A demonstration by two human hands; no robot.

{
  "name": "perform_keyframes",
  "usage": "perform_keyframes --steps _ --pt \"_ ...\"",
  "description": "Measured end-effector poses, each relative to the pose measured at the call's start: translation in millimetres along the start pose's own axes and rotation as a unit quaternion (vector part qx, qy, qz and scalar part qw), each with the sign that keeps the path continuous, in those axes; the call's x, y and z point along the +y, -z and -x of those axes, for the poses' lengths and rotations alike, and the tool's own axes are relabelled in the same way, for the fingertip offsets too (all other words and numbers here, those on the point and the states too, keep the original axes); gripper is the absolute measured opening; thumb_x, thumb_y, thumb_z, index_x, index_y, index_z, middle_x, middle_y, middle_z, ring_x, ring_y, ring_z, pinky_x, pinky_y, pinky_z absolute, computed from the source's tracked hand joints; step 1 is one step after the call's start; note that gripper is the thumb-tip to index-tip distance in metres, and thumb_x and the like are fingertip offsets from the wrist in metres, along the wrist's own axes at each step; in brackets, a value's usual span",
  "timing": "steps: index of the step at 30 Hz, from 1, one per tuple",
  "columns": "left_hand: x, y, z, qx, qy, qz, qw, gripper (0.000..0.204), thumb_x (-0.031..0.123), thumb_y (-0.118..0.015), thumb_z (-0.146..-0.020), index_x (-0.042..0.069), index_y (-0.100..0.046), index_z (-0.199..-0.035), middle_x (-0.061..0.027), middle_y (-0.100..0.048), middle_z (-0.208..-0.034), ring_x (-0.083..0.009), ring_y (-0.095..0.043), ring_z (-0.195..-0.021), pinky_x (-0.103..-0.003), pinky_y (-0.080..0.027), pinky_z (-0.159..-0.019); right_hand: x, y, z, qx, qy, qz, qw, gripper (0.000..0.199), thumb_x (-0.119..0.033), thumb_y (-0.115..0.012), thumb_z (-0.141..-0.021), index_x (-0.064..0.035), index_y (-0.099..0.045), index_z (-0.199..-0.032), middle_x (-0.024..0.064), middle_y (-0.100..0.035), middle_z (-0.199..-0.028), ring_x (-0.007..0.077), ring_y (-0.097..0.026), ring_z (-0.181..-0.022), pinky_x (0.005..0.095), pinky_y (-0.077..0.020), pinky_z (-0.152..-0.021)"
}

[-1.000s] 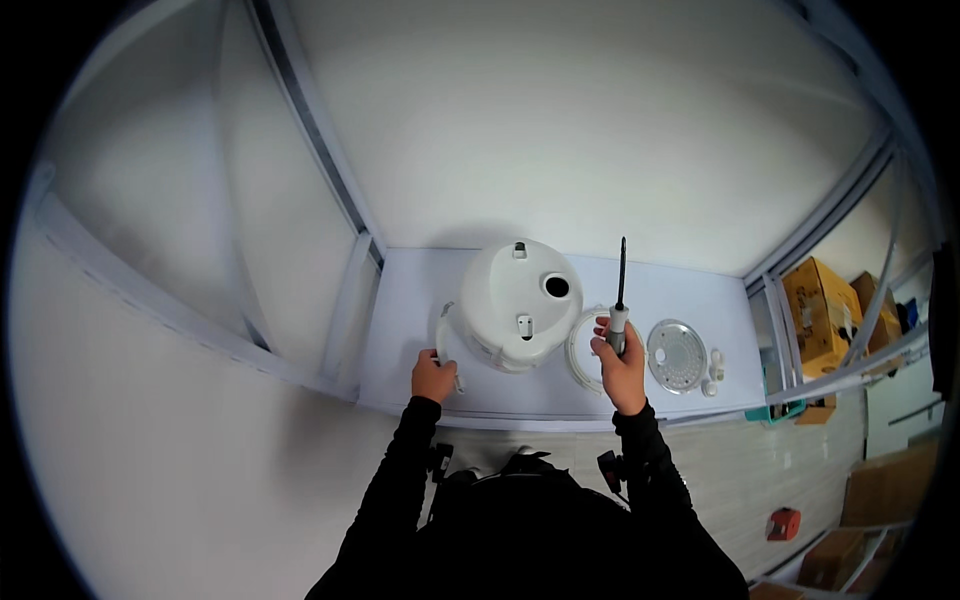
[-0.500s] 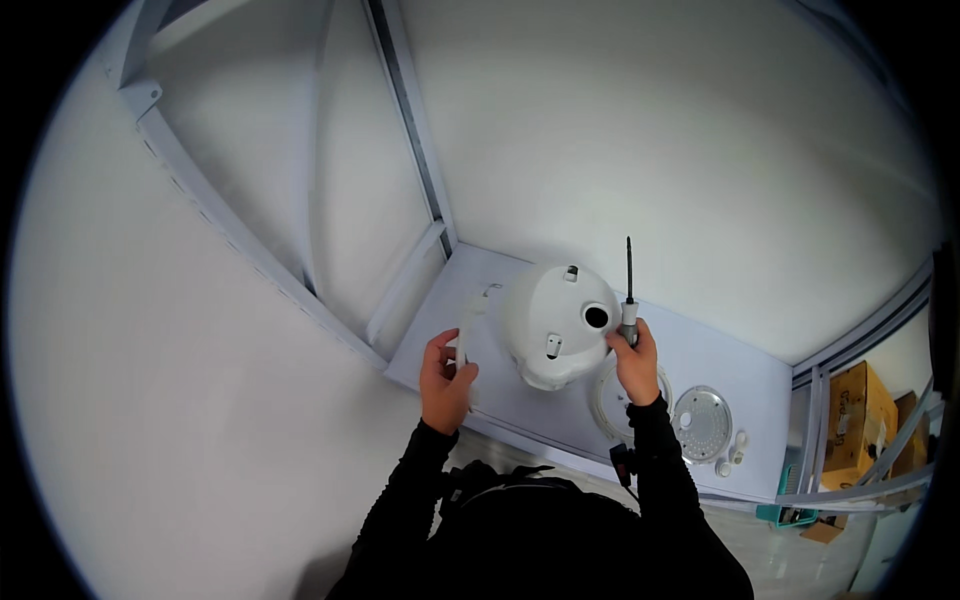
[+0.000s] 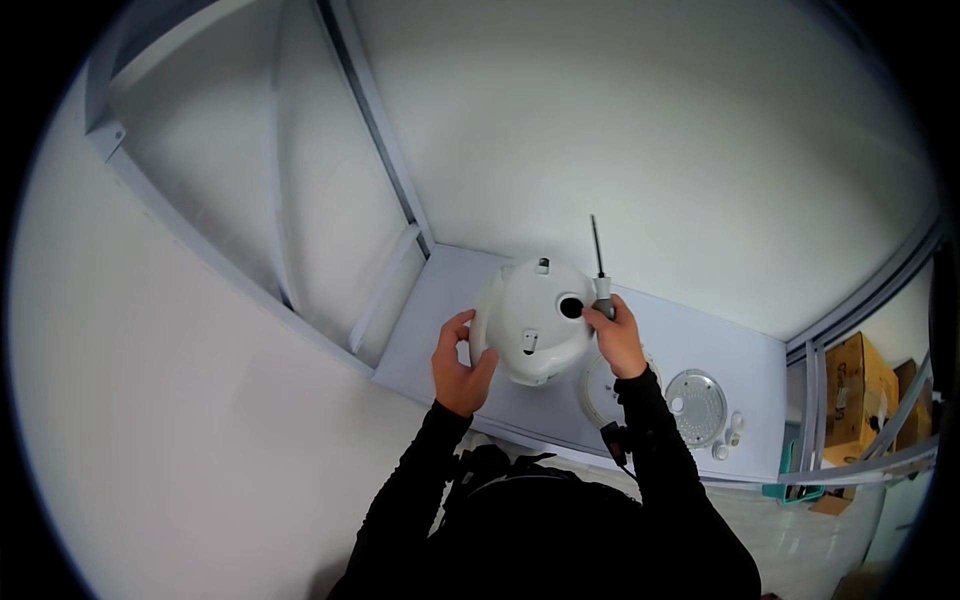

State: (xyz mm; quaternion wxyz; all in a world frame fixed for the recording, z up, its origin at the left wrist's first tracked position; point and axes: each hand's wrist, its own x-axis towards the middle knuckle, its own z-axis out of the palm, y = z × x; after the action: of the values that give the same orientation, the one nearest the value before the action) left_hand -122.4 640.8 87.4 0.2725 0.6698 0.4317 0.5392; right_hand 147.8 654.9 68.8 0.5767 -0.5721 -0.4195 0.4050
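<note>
A rounded white appliance housing (image 3: 545,335) stands on the table, with a round dark opening and two small slots in its upper face. At its left side my left hand (image 3: 463,370) grips a curved white strip (image 3: 484,312), which lies along the housing; their exact contact is hard to make out. My right hand (image 3: 622,342) is closed round the grey and white handle of a screwdriver (image 3: 602,285), its shaft pointing up and away. The right thumb reaches the housing's edge near the dark opening.
On the pale table (image 3: 410,345), right of the housing, lie a white ring-shaped part (image 3: 592,400), a perforated round plate (image 3: 703,412) and small white pieces (image 3: 736,422). A metal frame post (image 3: 375,125) rises behind left. Cardboard boxes (image 3: 858,395) and a teal basket (image 3: 790,490) stand at far right.
My left hand has brought the curved white strip from apart on the left to the housing's side. The right hand still holds the screwdriver. The whole view has shifted slightly.
</note>
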Motion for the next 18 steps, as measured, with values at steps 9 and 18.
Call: perform_keyframes --steps 9,18 --pt "-35.5 -41.0 -8.6 0.005 0.071 0.181 0.981 0.058 0.001 -0.065 -0.083 -0.001 -0.047 -0.138 -0.0098 -0.058 -0.115 -0.0189 -0.058 -0.105 -0.036 -0.048 -0.098 -5.2 -1.3 10.6 0.012 -0.017 -0.008 1.000 0.017 -0.017 -0.073 -0.091 -0.0046 -0.060 -0.092 -0.0015 -0.055 -0.077 0.0097 -0.050 -0.070 0.0286 -0.0407 -0.065" --pt "16.6 -22.7 -19.3 0.018 -0.135 -0.089 0.987 0.057 0.009 -0.072 -0.074 0.004 -0.060 -0.130 -0.0087 -0.060 -0.099 -0.0264 -0.060 -0.096 -0.055 -0.030 -0.117 -30.1 3.0 16.5 0.013 0.040 -0.201 0.979 0.016 -0.008 -0.072 -0.094 -0.0064 -0.059 -0.103 0.0056 -0.065 -0.125 0.0067 -0.053 -0.087 0.0259 -0.0446 -0.077"
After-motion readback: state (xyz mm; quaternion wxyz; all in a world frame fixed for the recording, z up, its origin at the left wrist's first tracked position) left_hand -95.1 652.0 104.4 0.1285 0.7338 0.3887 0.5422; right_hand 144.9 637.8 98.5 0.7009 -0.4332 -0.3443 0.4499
